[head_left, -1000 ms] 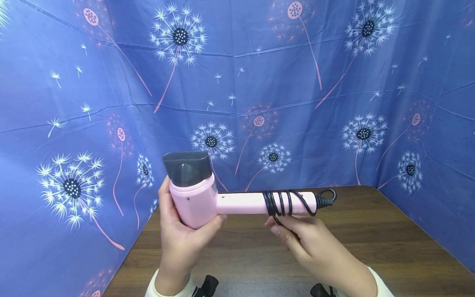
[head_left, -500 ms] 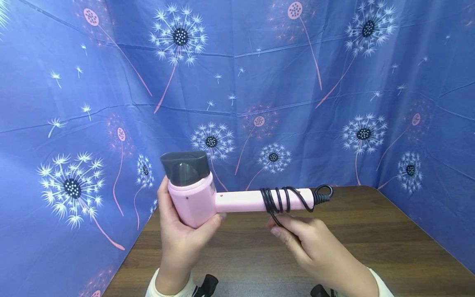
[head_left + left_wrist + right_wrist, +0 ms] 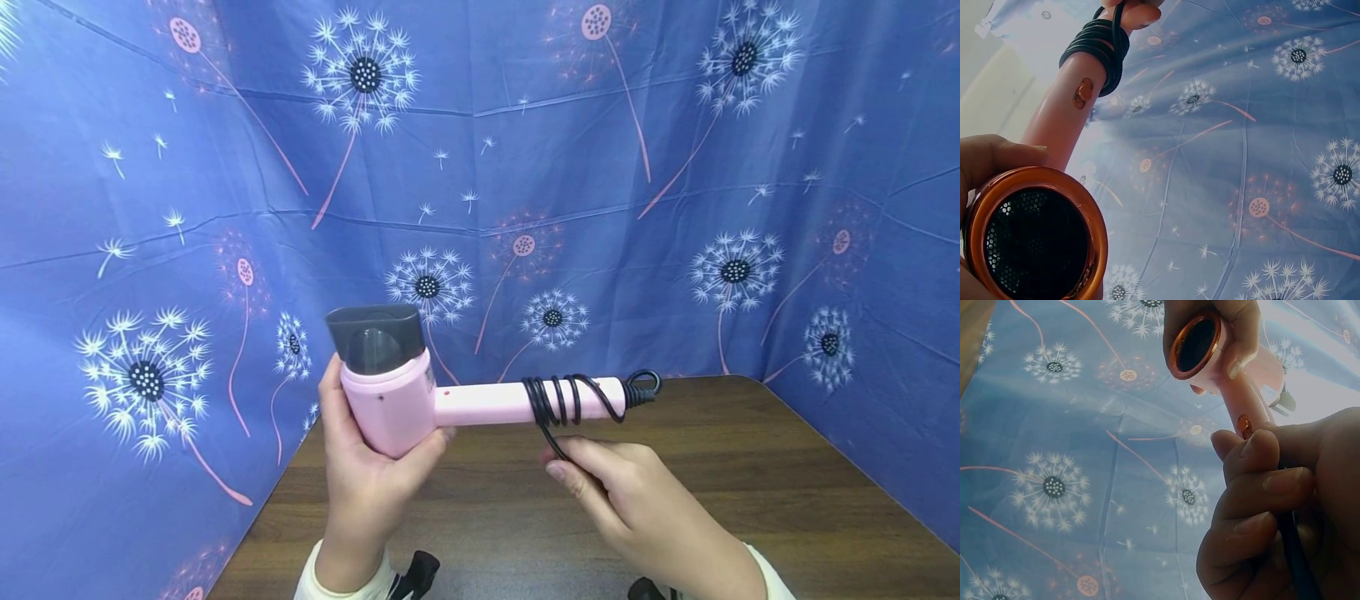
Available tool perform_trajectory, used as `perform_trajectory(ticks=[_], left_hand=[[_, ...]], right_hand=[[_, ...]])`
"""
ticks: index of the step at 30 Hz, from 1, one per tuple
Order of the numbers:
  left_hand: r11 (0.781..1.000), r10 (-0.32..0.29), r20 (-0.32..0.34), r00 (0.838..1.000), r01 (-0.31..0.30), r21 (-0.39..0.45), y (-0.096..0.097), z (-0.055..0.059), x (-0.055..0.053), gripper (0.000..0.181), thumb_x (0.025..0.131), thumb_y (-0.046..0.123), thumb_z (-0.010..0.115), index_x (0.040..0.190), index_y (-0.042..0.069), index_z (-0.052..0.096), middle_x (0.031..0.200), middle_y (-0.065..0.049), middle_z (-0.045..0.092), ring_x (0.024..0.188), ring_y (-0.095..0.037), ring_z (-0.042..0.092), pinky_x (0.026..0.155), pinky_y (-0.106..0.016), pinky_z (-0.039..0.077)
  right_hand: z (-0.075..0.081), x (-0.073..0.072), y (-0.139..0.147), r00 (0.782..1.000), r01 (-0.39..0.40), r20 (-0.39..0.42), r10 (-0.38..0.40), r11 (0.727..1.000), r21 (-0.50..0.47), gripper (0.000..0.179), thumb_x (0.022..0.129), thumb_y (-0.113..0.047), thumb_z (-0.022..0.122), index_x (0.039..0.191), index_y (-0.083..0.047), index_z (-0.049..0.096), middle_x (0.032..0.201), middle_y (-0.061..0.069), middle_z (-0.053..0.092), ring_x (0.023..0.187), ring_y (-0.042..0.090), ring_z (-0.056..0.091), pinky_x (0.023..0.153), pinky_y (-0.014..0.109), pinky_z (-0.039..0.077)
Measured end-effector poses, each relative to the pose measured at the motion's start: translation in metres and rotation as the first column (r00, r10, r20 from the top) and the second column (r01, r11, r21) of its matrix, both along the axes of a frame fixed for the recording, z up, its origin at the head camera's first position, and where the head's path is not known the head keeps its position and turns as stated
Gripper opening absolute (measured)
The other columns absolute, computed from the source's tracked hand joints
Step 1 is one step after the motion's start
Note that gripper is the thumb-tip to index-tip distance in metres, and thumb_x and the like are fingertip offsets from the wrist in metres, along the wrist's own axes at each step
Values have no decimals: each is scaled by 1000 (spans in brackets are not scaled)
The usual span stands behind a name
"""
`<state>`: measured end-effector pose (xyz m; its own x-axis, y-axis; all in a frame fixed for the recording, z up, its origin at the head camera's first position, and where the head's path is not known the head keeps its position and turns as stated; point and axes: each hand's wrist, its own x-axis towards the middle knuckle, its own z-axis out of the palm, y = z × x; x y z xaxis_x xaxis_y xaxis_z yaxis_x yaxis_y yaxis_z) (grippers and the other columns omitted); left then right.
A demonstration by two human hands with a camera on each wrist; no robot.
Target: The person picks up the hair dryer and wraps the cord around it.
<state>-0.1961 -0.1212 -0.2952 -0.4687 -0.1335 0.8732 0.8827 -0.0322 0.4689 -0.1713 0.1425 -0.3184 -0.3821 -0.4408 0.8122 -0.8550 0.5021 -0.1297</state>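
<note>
A pink hair dryer [image 3: 386,408] with a dark translucent nozzle [image 3: 375,337] is held above the table, its handle pointing right. My left hand [image 3: 367,483] grips the dryer's body from below and behind, thumb near the handle joint. Several turns of black power cord [image 3: 558,400] wrap the handle's outer half. Just under the handle, my right hand [image 3: 622,492] pinches the cord between thumb and curled fingers. In the left wrist view the orange-rimmed rear grille [image 3: 1035,240] and a switch [image 3: 1084,94] show. The right wrist view shows cord [image 3: 1297,556] running through my right hand.
A brown wooden table [image 3: 495,517] lies below the hands. Blue dandelion-print curtain [image 3: 480,183] surrounds it at the back and both sides. Black wrist-mounted gear [image 3: 420,575] shows at the bottom edge by the left sleeve.
The handle end has tilted up and shifted slightly left. A longer stretch of cord now shows between the handle and my right hand, which stays almost in place.
</note>
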Motion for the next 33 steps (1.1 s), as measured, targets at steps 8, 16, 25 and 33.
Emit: perform_trajectory(ticks=[8,16,25,33], left_hand=[[999,51,3,999,-51,-18,0,-1,-2,115,59,-18,86,158,9,32,133,-19,56,107,-30,61,89,-32,55],[992,122,26,992,-121,-43,0,-4,-7,117,58,-16,86,158,14,33,134,-14,57,106,-28,60,89,-31,53],[974,215,48,975,-211,-81,-2,-6,-11,115,60,-11,87,157,18,34,134,-6,57,110,-24,58,93,-28,49],[953,281,80,956,-268,-138,-4,-7,-11,115,61,-7,89,158,25,34,130,1,61,107,-22,60,92,-28,49]], right_hand=[[1,3,0,999,20,34,-21,1000,24,22,94,-2,70,105,-21,67,74,-18,49,67,-7,43,61,7,38],[1,5,-1,999,24,41,-26,998,51,21,96,-3,68,108,-20,67,93,-17,68,75,-6,54,69,9,46],[4,7,0,1000,19,19,-20,998,52,21,96,-3,69,108,-20,66,88,-19,62,72,-8,50,67,7,44],[3,13,1,999,29,37,-31,998,48,23,95,-4,70,108,-22,65,84,-20,55,71,-9,48,67,7,41]])
